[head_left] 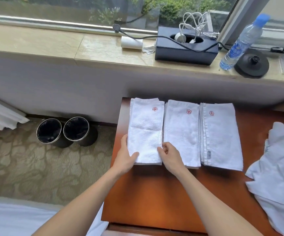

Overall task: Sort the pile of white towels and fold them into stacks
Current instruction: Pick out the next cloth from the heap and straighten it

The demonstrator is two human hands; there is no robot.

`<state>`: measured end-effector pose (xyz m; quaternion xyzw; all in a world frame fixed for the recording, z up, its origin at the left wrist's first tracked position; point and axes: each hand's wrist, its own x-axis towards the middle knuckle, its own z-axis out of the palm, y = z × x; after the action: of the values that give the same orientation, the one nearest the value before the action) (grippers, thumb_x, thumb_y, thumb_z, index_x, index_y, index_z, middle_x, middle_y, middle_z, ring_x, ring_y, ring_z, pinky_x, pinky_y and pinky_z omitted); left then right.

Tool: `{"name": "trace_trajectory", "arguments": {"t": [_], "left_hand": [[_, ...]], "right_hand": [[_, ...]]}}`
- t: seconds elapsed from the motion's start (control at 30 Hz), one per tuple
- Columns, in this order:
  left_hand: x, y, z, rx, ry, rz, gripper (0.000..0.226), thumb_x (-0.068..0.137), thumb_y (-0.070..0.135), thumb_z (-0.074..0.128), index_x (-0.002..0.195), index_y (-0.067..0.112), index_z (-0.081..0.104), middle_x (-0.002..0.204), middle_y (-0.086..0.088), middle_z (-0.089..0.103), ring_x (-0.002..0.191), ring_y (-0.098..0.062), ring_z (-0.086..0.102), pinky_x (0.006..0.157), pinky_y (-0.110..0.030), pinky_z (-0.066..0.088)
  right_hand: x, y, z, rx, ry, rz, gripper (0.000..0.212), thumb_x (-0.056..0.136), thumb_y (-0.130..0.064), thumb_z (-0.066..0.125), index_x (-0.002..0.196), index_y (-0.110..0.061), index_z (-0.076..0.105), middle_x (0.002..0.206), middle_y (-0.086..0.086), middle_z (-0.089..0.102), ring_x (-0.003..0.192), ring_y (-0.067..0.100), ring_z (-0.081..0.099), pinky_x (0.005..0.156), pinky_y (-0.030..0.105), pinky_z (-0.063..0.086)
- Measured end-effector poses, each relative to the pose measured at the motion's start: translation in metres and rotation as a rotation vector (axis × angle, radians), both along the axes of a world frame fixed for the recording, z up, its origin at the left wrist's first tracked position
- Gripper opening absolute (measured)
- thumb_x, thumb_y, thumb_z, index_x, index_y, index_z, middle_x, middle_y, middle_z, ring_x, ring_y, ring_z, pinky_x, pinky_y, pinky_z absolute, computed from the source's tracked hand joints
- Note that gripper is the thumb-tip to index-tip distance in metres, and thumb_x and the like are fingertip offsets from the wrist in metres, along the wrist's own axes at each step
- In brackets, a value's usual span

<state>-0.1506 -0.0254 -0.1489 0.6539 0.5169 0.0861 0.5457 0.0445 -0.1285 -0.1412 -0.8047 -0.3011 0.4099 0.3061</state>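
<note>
The left stack (145, 130) lies at the far left of the table (154, 201), between your hands. Your left hand (125, 159) grips its near left edge, thumb on top; your right hand (169, 155) pinches its right edge. The pile (277, 176) sits far right.

One wide-angle camera, worn on the person's head, looked forward and steeply down along both bare forearms. It sat near the glossy reddish-brown wooden worktop (154, 201), with the left hand (125, 159) and right hand (170, 157) meeting mid-frame at the leftmost folded white terry towel stack (146, 126). The beige stone windowsill (35, 43) crossed the top, and the patterned beige carpet (35, 167) lay at the left.
</note>
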Motion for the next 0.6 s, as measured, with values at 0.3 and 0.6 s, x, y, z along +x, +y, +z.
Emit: {"name": "trace_trajectory", "arguments": {"t": [0.3, 0.6], "left_hand": [[-0.006, -0.01, 0.005, 0.19, 0.378, -0.245, 0.055, 0.1, 0.036, 0.051, 0.152, 0.032, 0.032, 0.134, -0.005, 0.049, 0.121, -0.034, 0.056, 0.099, -0.045, 0.046], [0.001, -0.028, 0.014, 0.665, 0.499, -0.436, 0.05, 0.096, 0.028, 0.058, 0.145, 0.021, 0.047, 0.142, -0.01, 0.039, 0.123, -0.032, 0.042, 0.103, -0.044, 0.033]], "right_hand": [[-0.005, -0.005, -0.001, -0.007, 0.005, 0.026, 0.028, 0.098, -0.028, 0.062, 0.124, -0.026, 0.052, 0.087, -0.005, 0.059, 0.077, 0.01, 0.059, 0.07, 0.025, 0.049], [0.009, -0.051, 0.016, -0.026, 0.018, 0.037, 0.027, 0.1, -0.026, 0.056, 0.127, -0.028, 0.057, 0.101, -0.009, 0.064, 0.085, 0.0, 0.061, 0.067, 0.009, 0.047]]}}
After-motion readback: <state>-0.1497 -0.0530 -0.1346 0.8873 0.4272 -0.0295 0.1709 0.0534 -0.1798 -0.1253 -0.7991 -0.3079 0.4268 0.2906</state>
